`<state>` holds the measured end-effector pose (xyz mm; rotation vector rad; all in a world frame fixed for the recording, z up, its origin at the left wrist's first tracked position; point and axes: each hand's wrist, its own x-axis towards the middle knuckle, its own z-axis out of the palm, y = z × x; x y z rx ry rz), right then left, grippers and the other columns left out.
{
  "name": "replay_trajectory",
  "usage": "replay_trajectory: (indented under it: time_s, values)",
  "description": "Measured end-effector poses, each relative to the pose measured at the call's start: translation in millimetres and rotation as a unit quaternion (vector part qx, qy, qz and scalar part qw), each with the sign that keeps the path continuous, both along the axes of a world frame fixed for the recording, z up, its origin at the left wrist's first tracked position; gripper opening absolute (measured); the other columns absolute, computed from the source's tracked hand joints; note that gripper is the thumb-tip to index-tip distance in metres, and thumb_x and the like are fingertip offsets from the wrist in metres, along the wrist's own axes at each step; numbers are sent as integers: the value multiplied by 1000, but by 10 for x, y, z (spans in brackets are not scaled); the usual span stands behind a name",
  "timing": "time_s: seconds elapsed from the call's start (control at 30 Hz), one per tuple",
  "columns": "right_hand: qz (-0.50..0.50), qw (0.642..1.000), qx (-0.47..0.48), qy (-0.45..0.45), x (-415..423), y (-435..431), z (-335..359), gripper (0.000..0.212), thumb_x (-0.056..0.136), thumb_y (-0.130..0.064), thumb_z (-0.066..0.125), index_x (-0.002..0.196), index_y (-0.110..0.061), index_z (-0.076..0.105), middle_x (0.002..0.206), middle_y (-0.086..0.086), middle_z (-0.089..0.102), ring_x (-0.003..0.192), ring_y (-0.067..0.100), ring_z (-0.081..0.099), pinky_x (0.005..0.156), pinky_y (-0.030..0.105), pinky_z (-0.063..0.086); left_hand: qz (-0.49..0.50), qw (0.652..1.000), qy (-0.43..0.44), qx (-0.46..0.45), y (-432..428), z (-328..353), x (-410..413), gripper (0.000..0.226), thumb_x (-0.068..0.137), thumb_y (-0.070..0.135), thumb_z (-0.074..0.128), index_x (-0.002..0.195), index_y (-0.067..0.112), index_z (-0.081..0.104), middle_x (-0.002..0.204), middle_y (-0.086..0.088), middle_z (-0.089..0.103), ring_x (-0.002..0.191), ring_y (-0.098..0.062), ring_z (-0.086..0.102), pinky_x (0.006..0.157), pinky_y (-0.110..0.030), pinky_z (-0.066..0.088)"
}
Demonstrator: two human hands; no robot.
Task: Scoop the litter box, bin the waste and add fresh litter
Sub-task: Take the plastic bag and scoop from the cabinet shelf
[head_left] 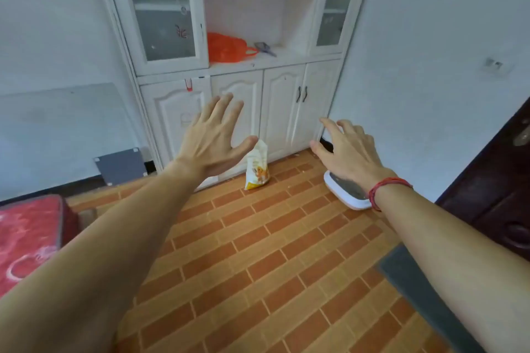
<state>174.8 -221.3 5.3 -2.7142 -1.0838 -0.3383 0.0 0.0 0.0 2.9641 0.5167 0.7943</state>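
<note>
A white litter box [348, 200] with grey litter sits on the floor by the right wall, partly hidden by my right wrist. A white and yellow litter bag [257, 169] stands upright against the cabinet base. On the cabinet's counter lie an orange plastic bag [226, 47] and a grey scoop [265, 48]. My left hand [213, 139] is stretched out in the air, fingers spread, holding nothing, just left of the litter bag. Above the litter box my right hand [348, 152] hovers with relaxed fingers, empty.
A tall white cabinet [238, 89] with glass doors fills the far wall. A red mattress [28, 238] lies at the left, a dark wooden door [499, 195] at the right, a grey panel [120, 166] leans on the left wall. Brick-patterned tiles cover the floor.
</note>
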Motion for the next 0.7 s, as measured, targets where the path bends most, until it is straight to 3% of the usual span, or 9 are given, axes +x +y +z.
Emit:
replay_trajectory:
  time_s: [0.37,0.7]
  values:
    - [-24,999,21,7,948,619,-105,62,94,-60,33,150,-33,26,146,10,39,130,32,38,106,48,31,-8,999,42,-18,724,-113,1148,90,86,72,24,153,12,33,163,-15,26,150,-37,20,117,-55,27]
    - [-16,1000,-7,3,2468,1250,-256,64,93,-65,33,150,-37,24,149,12,36,132,33,35,105,48,30,5,999,48,-23,1327,-259,2496,90,87,72,21,154,13,33,163,-14,25,151,-35,19,120,-53,24]
